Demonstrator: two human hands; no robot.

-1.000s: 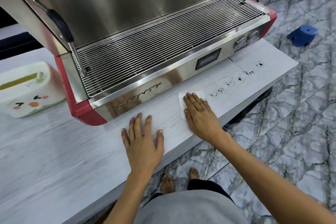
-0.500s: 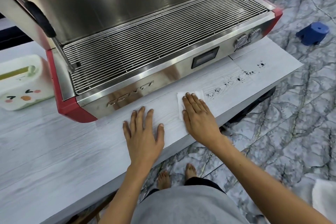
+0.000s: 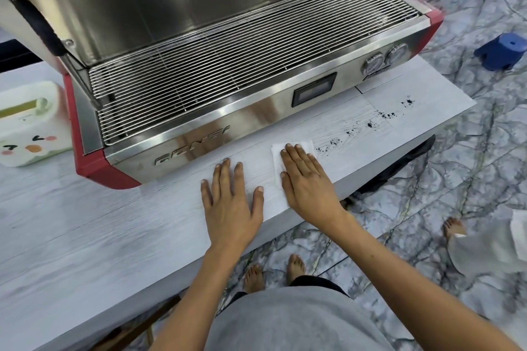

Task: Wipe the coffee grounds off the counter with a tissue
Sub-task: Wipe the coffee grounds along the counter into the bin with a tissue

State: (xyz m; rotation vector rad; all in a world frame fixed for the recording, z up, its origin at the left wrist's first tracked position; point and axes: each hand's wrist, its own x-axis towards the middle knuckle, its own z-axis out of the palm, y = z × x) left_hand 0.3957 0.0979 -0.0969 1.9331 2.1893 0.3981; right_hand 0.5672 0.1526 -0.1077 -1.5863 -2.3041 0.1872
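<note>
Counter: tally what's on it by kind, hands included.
Espresso machine: 1
Tissue box: 1
Tissue, flat under the right hand: 1
Hands, counting the left hand flat on the counter: 2
Trail of coffee grounds: 1
Total: 6

Grey-veined marble floor [image 3: 470, 179]; blue plastic stool [image 3: 503, 51] at right; bright even light.

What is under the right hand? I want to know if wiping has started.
A white tissue lies flat under the right hand on the counter. Coffee grounds show beside it; any beneath are covered.
</note>
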